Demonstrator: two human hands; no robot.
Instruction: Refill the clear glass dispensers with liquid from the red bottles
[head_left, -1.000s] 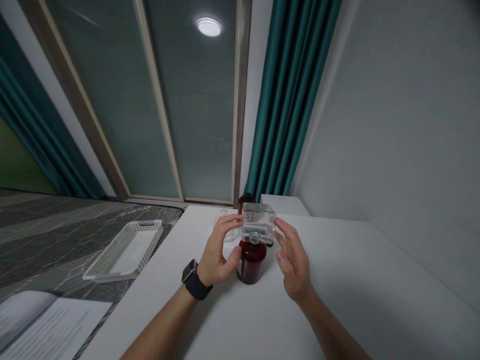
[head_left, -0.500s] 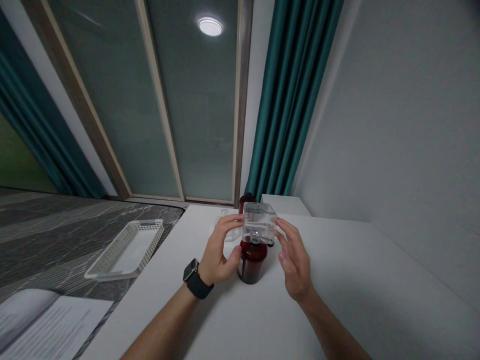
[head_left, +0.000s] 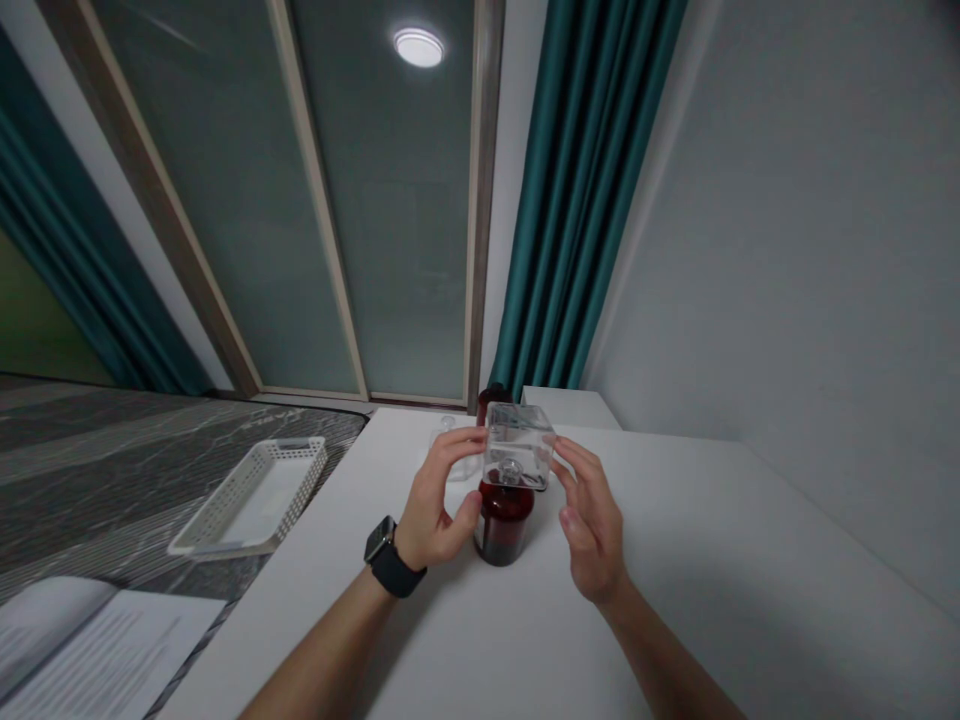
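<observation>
A clear plastic box [head_left: 517, 446] was held above a dark red jar [head_left: 503, 522] that stood on the white table [head_left: 675, 600]. The left hand [head_left: 435, 505] pinched the box's left side, fingertips on its upper edge and thumb lower, near the jar's shoulder. The right hand [head_left: 592, 520] pressed its fingertips against the box's right side, fingers loosely spread. Farther back stood a second dark jar [head_left: 491, 398]. A white basket [head_left: 251, 497] lay well apart on the left.
</observation>
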